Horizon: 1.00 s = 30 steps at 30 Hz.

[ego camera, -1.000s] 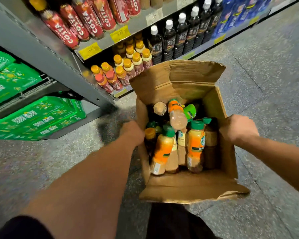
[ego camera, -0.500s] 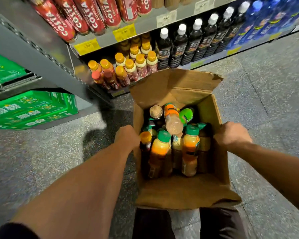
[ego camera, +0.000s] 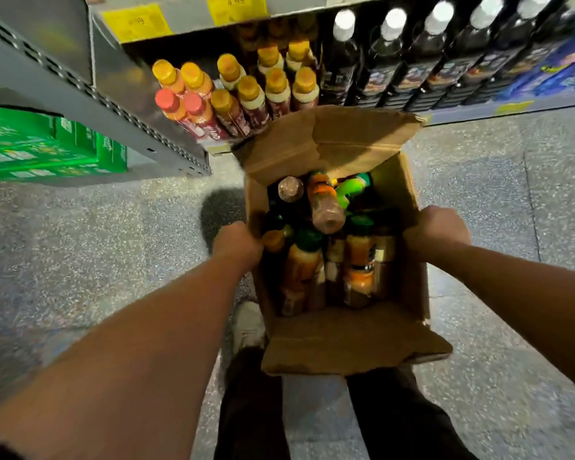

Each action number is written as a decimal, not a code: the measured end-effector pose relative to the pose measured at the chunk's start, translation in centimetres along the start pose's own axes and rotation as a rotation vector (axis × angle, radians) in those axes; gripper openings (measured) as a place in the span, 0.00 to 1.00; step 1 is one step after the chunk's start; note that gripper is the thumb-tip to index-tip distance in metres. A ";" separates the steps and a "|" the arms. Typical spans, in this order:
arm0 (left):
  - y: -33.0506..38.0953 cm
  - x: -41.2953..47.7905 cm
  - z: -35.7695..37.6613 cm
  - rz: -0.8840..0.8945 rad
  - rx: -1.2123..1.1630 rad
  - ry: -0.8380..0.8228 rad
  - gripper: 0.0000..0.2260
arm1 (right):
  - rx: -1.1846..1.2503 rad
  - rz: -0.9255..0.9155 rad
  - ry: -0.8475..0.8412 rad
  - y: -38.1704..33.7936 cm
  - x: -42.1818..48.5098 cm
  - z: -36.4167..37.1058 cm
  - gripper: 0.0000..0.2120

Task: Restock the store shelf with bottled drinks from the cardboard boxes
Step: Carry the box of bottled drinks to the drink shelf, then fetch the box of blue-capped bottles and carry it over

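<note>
Over speckled floor point(ego camera: 97, 244), the cardboard box point(ego camera: 346, 340) partly hides yellow-capped bottles point(ego camera: 276, 81).

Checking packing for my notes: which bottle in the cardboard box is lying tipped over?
The light-brown bottle near the cardboard box's far flap: it lies across the others' caps, base toward the camera; the orange juice bottles stand cap-up.

Store shelf point(ego camera: 478, 116) over speckled grey floor point(ego camera: 113, 244).
Orange-capped bottles point(ego camera: 246, 91) stand left on the shelf, dark white-capped bottles point(ego camera: 412, 54) right.

Dim overhead light, motion blur (esp. edges), wide-angle distortion, soft shadows
</note>
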<state>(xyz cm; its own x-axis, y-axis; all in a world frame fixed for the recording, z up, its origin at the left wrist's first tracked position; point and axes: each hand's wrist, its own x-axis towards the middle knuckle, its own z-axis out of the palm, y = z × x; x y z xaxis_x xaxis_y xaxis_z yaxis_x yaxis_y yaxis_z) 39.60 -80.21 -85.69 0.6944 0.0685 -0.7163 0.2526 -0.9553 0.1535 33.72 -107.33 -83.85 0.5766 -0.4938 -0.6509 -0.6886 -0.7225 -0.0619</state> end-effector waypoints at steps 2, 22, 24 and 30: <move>0.6 1.7 1.2 -0.020 -0.005 0.004 0.13 | -0.009 0.007 0.009 0.2 2.0 0.6 0.12; 5.2 8.1 2.2 -0.019 0.150 -0.117 0.10 | -0.054 -0.014 -0.201 -0.2 8.8 1.3 0.06; 5.8 7.2 0.2 0.018 0.184 -0.191 0.09 | -0.085 -0.055 -0.206 -1.6 7.6 -0.6 0.06; 8.7 3.0 -7.0 0.205 0.394 -0.159 0.11 | -0.320 -0.227 -0.067 -6.2 2.4 -7.0 0.15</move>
<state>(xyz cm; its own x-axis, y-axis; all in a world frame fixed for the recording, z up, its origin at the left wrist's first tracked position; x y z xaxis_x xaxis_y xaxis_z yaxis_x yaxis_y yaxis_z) 48.58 -86.31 -81.74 0.5840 -0.1483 -0.7981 -0.1751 -0.9830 0.0545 42.46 -107.43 -79.77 0.6612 -0.2789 -0.6964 -0.3688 -0.9293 0.0220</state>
